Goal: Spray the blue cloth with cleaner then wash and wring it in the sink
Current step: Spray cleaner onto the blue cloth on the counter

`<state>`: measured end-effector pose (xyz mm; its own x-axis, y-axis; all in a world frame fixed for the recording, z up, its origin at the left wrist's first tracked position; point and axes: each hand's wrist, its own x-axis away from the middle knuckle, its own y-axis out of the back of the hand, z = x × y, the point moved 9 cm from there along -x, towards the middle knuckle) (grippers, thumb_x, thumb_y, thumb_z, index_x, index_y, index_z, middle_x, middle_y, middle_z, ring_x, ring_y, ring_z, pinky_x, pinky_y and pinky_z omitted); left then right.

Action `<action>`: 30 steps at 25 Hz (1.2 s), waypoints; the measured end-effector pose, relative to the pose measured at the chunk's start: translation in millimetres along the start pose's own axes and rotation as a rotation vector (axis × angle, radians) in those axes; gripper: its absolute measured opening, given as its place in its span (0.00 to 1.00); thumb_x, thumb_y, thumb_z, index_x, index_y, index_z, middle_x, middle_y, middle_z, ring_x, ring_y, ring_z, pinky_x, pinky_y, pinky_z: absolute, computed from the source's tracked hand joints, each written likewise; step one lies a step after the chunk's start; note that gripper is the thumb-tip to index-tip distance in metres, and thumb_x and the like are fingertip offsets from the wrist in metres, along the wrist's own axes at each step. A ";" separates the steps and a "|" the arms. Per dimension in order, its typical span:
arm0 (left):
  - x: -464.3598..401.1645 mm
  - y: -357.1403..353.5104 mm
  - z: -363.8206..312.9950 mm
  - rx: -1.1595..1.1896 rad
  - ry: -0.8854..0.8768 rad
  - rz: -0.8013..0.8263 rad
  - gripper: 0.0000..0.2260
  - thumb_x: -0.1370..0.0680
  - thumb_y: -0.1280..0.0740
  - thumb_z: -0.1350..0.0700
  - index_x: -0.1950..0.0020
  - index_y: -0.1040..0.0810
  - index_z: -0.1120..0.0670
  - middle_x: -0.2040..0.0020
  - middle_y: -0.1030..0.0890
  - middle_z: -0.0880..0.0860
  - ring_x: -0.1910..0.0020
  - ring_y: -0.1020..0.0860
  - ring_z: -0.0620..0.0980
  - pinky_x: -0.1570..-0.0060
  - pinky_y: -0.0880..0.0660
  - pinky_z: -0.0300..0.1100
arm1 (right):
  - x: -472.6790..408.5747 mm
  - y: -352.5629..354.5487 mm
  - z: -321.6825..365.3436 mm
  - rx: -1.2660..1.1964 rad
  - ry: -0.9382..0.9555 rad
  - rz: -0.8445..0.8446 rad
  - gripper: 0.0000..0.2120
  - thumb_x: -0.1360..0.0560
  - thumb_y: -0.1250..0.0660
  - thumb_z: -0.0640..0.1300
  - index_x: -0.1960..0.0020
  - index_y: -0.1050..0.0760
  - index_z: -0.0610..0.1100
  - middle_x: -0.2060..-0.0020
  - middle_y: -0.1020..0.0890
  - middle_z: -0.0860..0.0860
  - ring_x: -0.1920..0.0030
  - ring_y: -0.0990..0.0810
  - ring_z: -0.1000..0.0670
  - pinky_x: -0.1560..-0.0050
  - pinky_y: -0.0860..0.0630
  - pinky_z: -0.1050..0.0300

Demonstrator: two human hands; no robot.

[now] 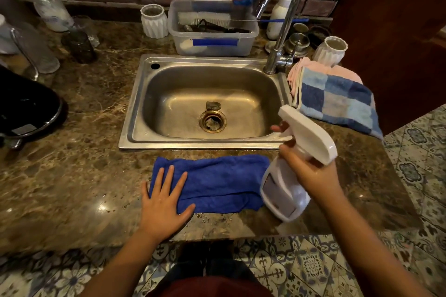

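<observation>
My right hand (311, 171) has its grip closed around the neck of the white spray bottle (289, 181), which is tilted with the nozzle up and away from me and its base toward me. My fingers wrap round the far side, so I can only see one fingertip past the trigger; whether it is pressing I cannot tell. The label on the bottle is too blurred to read.

Just left of that grip lies the blue cloth (217, 181), rumpled and spread on the table (84, 152), its right end touching or slipping behind the bottle's base. My left hand (164, 202) lies flat and open on the cloth's left end, fingers spread, holding nothing, only pressing down.

Beyond both hands is the sink (207, 101), with something dark sitting by the drain that I cannot make out. The tap (282, 19) curves over its far right corner. To the right of my bottle grip a checked towel (337, 103) hangs over the table edge, covering most of a pink cloth (313, 67) beneath it.
</observation>
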<state>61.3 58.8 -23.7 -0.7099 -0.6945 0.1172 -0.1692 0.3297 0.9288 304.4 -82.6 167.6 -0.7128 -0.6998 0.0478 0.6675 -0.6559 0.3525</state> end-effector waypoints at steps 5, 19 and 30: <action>0.2 -1.5 2.3 -0.013 -0.002 -0.024 0.38 0.28 0.51 0.28 0.24 0.40 0.48 0.22 0.44 0.57 0.23 0.47 0.59 0.29 0.53 0.70 | 47.1 -54.2 -3.6 -0.144 -0.019 0.152 0.14 0.27 0.28 0.40 0.46 0.24 0.54 0.57 0.14 0.57 0.52 0.17 0.61 0.53 0.22 0.70; -1.5 -12.0 10.2 -0.007 0.006 -0.043 0.36 0.28 0.49 0.31 0.23 0.45 0.45 0.21 0.48 0.53 0.22 0.52 0.56 0.29 0.56 0.69 | 49.5 -126.4 -120.7 0.168 -0.477 0.149 0.16 0.25 0.31 0.50 0.43 0.23 0.39 0.64 0.21 0.46 0.62 0.22 0.48 0.62 0.28 0.57; -2.6 -14.1 11.6 0.002 -0.002 -0.039 0.37 0.29 0.49 0.31 0.23 0.45 0.45 0.20 0.48 0.53 0.22 0.52 0.56 0.29 0.56 0.70 | 45.1 -127.5 -121.8 0.164 -0.474 0.162 0.16 0.24 0.33 0.51 0.42 0.23 0.42 0.62 0.18 0.47 0.64 0.21 0.51 0.53 0.23 0.52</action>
<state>57.7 63.3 -41.2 -0.7042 -0.7054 0.0807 -0.1978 0.3040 0.9319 213.4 -65.0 11.0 -0.6479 -0.5585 0.5180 0.7617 -0.4704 0.4456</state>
